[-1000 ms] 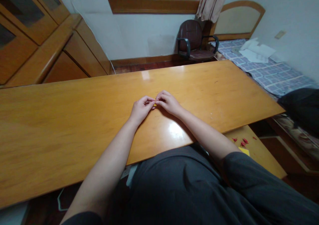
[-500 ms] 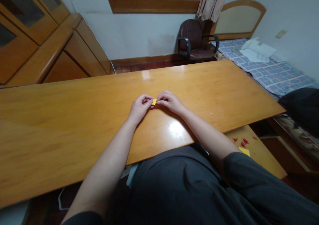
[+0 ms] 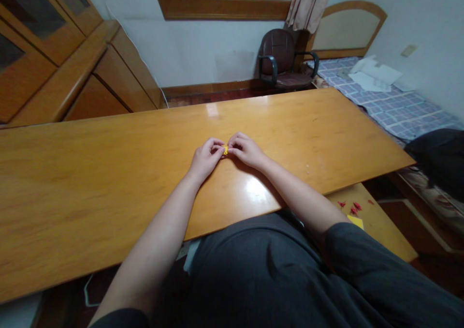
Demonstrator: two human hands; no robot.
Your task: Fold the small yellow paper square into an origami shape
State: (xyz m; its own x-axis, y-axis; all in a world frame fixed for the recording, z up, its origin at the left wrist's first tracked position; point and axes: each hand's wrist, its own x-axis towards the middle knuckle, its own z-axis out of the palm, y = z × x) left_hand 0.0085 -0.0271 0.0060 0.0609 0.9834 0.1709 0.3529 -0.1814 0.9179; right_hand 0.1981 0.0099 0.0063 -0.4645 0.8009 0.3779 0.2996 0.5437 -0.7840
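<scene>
Paper piece (image 3: 225, 150) between hands, on table (image 3: 108, 173); chair (image 3: 281, 57) behind.

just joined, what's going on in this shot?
A person sits at a long wooden table with both hands together near its middle. The left hand and right hand pinch a small yellow paper between their fingertips, low over the tabletop; whether it touches the wood is unclear. On a lower wooden surface to the right lie a few small red paper pieces and a yellow sheet.
</scene>
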